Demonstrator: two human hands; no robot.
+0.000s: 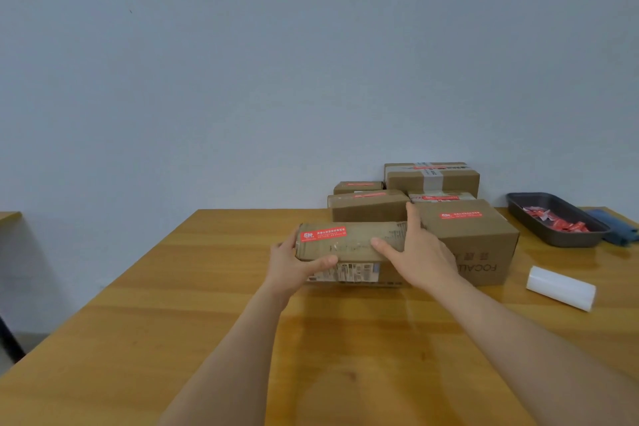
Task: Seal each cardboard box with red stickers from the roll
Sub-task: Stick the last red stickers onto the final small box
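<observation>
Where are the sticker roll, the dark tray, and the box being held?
sticker roll (561,288): head view, white side.
dark tray (529,218): head view, near rim.
held box (359,240): head view, top face.

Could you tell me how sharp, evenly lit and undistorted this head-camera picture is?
Head view: soft, even light with faint shadows under the held box; a pale sheen on the table; wide-angle stretch enlarges the forearms near the bottom edge; the small print on the red sticker is too blurred to read.
</observation>
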